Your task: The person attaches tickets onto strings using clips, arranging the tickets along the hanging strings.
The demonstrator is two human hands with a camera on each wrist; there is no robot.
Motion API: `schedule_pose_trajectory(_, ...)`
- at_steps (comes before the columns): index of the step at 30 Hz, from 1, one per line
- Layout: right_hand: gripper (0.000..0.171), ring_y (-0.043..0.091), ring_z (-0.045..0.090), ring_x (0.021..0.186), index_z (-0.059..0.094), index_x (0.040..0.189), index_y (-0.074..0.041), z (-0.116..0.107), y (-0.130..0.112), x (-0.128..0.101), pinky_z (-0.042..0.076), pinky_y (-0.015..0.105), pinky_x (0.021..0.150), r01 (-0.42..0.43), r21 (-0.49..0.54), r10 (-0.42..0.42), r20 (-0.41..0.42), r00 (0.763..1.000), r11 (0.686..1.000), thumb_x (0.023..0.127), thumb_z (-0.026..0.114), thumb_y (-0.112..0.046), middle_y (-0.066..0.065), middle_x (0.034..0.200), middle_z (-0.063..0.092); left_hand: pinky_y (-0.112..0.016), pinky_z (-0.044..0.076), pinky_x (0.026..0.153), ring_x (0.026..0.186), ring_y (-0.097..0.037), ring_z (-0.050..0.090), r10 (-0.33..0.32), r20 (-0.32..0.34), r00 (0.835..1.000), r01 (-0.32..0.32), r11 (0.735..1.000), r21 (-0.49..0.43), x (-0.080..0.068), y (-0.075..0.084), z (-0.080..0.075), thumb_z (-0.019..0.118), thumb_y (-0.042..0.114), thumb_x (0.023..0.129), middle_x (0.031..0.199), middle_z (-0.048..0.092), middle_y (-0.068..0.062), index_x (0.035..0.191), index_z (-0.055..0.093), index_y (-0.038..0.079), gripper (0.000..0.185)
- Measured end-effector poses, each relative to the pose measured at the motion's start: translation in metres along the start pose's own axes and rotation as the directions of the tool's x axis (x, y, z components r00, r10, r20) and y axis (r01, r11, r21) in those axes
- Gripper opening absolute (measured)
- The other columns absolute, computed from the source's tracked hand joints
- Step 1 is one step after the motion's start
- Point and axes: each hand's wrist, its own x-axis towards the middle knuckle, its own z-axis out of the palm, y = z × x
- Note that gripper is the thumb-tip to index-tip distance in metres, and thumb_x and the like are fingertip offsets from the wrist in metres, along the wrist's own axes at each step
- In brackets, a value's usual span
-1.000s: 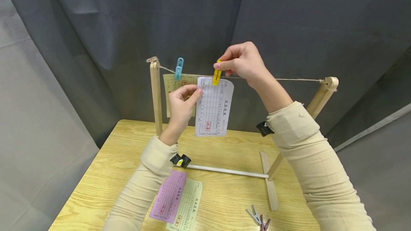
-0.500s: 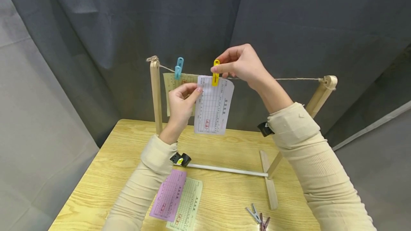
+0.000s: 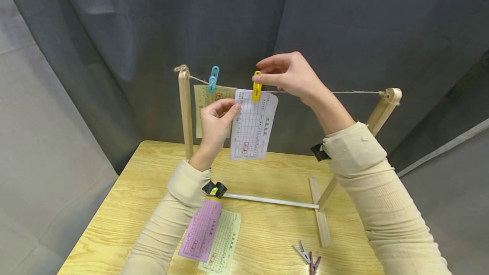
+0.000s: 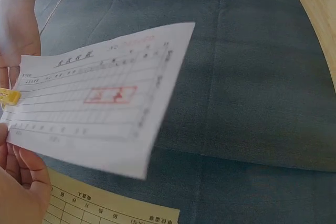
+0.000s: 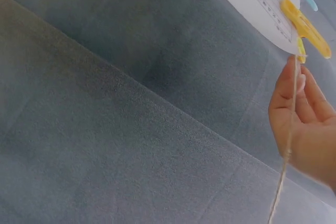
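The white slip (image 3: pixel 252 125) hangs from the string (image 3: pixel 344 93) of a small wooden rack (image 3: pixel 186 113), pinned at its top edge by a yellow peg (image 3: pixel 257 85). The left hand (image 3: pixel 214 123) pinches the slip's upper left edge between thumb and fingers. The right hand (image 3: pixel 291 74) is just beside the yellow peg, its fingers extended and loosened; from where I stand the fingertips look to touch or nearly touch the peg, and I cannot tell which, but they do not squeeze it.

Behind the left hand, a yellowish slip (image 3: pixel 202 109) hangs from the same string under a blue peg (image 3: pixel 212 78), close to the rack's left post. The rack stands along the far edge of the tabletop (image 3: pixel 114 207), with a white crossbar (image 3: pixel 267 201) joining its feet.

Near the tabletop's front edge, by the left forearm, a purple slip (image 3: pixel 200 230) lies overlapping another yellowish one (image 3: pixel 225 243). Further right along that front edge lie 2 loose pegs, 1 grey (image 3: pixel 302 253) and 1 dark red (image 3: pixel 314 264), touching each other.
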Motion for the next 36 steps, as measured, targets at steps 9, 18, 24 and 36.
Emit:
schedule_pose_trajectory(9, 0.042, 0.015, 0.057, 0.086, 0.061, 0.116, -0.007, -0.007, -0.001, -0.011, 0.045, 0.027, 0.065, 0.043, 0.049, -0.04, -0.074, 0.997, 0.998, 0.08, 0.069, -0.027, 0.005, 0.106, 0.063, -0.02, 0.048, 0.061, 0.069, -0.009, 0.057, -0.008, -0.005, 1.0, 0.008, 1.0, -0.014, -0.001, -0.002, 0.0, 0.062, -0.005, 0.081, 0.082, 0.065, -0.014, 0.09, 0.061, -0.015, 0.013)
schedule_pose_trajectory(18, 0.038, 0.015, 0.055, 0.087, 0.062, 0.114, -0.006, -0.008, -0.001, -0.027, 0.045, 0.024, 0.061, 0.114, 0.164, -0.083, -0.18, 0.98, 0.98, 0.079, 0.07, -0.019, 0.006, 0.104, 0.063, -0.021, 0.048, 0.063, 0.069, -0.009, 0.057, 0.006, -0.021, 1.0, -0.006, 1.0, 0.002, -0.006, 0.001, -0.004, 0.063, -0.005, 0.08, 0.085, 0.064, -0.014, 0.092, 0.06, -0.013, 0.015)
schedule_pose_trajectory(24, 0.033, 0.014, 0.055, 0.079, 0.063, 0.11, -0.001, -0.008, 0.005, -0.041, 0.044, 0.022, 0.059, 0.177, 0.247, -0.12, -0.228, 0.966, 0.953, 0.079, 0.069, -0.009, 0.003, 0.093, 0.063, -0.023, 0.049, 0.069, 0.076, -0.015, 0.058, 0.057, 0.012, 0.998, -0.057, 0.997, 0.057, -0.013, 0.002, -0.012, 0.062, -0.006, 0.08, 0.09, 0.061, -0.023, 0.097, 0.059, -0.014, 0.019)
schedule_pose_trajectory(36, 0.026, 0.013, 0.056, 0.076, 0.066, 0.104, -0.007, -0.011, 0.021, -0.069, 0.044, 0.022, 0.059, 0.239, 0.374, -0.167, -0.214, 0.962, 0.896, 0.079, 0.065, 0.002, 0.001, 0.09, 0.065, -0.025, 0.049, 0.072, 0.08, -0.011, 0.057, 0.078, 0.059, 0.995, -0.086, 0.988, 0.127, -0.027, 0.004, -0.031, 0.063, -0.009, 0.078, 0.092, 0.061, -0.024, 0.099, 0.059, -0.013, 0.022)
